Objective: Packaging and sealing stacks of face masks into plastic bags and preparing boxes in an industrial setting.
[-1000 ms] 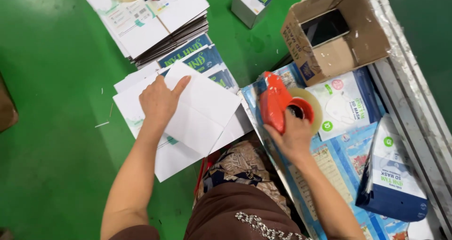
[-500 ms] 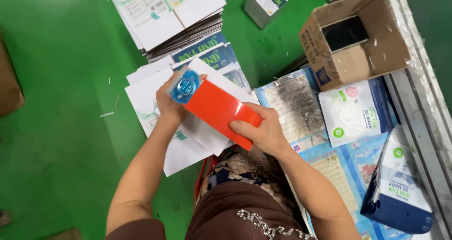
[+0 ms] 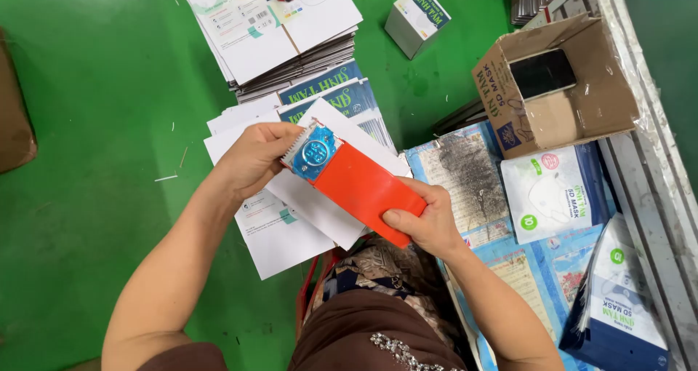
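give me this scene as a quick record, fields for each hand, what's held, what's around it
left hand: left hand grips the toothed blue end of the tape dispenser
right hand: right hand holds the red body's lower end
under the hands: loose white flat sheets on the green floor
top: stack of flat printed cartons
right: open cardboard box with a dark phone inside; mask packet below it
far right: blue and white bag
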